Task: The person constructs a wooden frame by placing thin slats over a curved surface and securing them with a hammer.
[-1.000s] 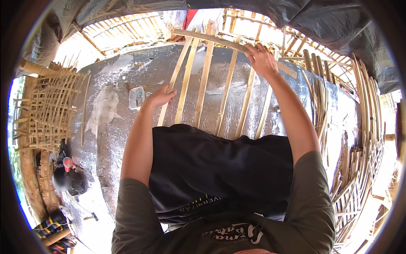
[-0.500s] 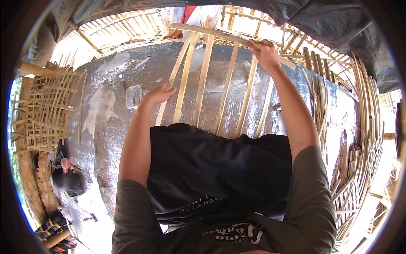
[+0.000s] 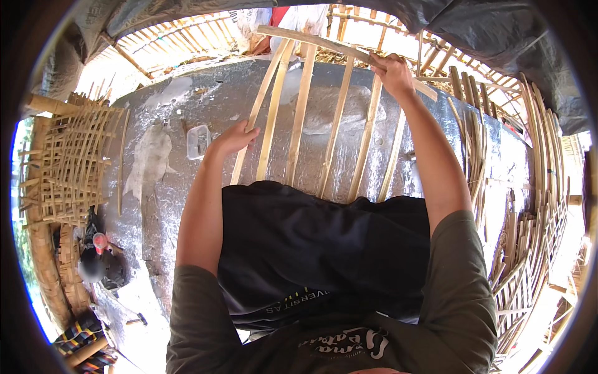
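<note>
So, right hand (image 3: 395, 73) has fingers bent snugly round a flat wooden crossbar (image 3: 314, 41); left hand (image 3: 235, 137) curls its own around the leftmost pale slat (image 3: 269, 81). Left of those fingers: clear plastic tub (image 3: 199, 142), then open room on shiny, patchy sheeting (image 3: 177, 124). Crossbar's long axis runs sideways, slanting closer past the right fingers.

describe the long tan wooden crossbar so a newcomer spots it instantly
Against the shiny grey surface, find pale wooden slats. The long tan wooden crossbar crosses their far ends, held by the bare right hand. Unlike them, it runs sideways.
</note>
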`<action>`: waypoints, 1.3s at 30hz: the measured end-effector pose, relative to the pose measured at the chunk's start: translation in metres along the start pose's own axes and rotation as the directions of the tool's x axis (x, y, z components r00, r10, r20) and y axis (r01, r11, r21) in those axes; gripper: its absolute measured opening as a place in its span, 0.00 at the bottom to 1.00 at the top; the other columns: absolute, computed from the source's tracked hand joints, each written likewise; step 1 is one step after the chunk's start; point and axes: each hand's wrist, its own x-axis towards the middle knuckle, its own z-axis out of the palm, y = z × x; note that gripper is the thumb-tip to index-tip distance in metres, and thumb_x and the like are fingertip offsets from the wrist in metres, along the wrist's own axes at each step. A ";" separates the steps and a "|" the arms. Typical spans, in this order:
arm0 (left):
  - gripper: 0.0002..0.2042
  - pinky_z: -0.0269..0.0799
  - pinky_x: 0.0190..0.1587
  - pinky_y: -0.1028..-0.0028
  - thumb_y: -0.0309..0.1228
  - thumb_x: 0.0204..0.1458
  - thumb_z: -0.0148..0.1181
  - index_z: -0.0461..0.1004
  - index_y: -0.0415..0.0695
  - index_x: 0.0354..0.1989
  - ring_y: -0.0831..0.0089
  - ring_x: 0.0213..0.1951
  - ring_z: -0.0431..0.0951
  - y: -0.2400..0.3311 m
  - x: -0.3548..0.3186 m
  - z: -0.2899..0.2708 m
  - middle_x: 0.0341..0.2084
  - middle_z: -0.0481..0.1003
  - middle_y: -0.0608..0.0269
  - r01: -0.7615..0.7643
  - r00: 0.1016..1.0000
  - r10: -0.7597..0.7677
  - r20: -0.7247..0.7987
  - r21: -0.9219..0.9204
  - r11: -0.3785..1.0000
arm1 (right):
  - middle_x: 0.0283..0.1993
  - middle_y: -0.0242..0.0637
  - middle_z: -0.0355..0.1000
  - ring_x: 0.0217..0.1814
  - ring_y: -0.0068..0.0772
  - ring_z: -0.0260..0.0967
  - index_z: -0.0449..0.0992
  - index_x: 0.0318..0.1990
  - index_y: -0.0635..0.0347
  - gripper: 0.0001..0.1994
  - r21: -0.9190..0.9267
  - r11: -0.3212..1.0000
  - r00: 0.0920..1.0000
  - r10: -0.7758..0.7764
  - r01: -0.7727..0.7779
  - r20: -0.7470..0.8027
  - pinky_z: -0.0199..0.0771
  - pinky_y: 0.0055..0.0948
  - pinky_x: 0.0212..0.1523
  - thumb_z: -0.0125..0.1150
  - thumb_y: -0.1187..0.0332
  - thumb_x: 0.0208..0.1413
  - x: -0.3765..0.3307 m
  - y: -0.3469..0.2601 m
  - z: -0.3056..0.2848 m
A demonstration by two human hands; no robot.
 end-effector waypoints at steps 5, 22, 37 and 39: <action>0.18 0.69 0.34 0.71 0.42 0.58 0.55 0.75 0.37 0.39 0.74 0.28 0.76 -0.018 0.010 -0.013 0.24 0.76 0.63 -0.040 0.992 0.045 -0.119 0.050 0.998 | 0.42 0.42 0.71 0.46 0.46 0.71 0.75 0.53 0.30 0.20 0.015 0.999 0.998 -0.035 0.034 0.053 0.75 0.43 0.49 0.65 0.57 0.51 0.011 0.000 -0.002; 0.15 0.69 0.28 0.72 0.42 0.55 0.58 0.78 0.39 0.31 0.75 0.23 0.75 -0.022 0.012 -0.012 0.21 0.77 0.63 -0.001 0.965 -0.001 -0.263 -0.005 1.000 | 0.45 0.41 0.70 0.51 0.45 0.68 0.72 0.56 0.31 0.21 -0.070 0.997 0.987 -0.009 0.021 0.158 0.74 0.44 0.53 0.63 0.57 0.54 0.015 0.000 -0.009; 0.16 0.72 0.30 0.72 0.43 0.55 0.58 0.79 0.41 0.36 0.73 0.28 0.78 -0.017 0.011 -0.012 0.24 0.78 0.63 0.038 0.971 -0.039 -0.235 -0.006 0.999 | 0.46 0.43 0.71 0.50 0.47 0.70 0.72 0.57 0.33 0.21 -0.097 0.994 0.989 -0.029 0.044 0.147 0.75 0.44 0.53 0.62 0.57 0.54 0.016 0.001 -0.008; 0.16 0.72 0.29 0.72 0.44 0.55 0.58 0.79 0.41 0.36 0.74 0.29 0.79 -0.021 0.010 -0.015 0.24 0.78 0.63 0.051 0.970 -0.050 -0.238 0.000 0.999 | 0.45 0.43 0.71 0.49 0.47 0.70 0.72 0.57 0.33 0.21 -0.107 0.993 0.989 -0.027 0.043 0.148 0.75 0.45 0.52 0.62 0.57 0.54 0.016 -0.005 -0.009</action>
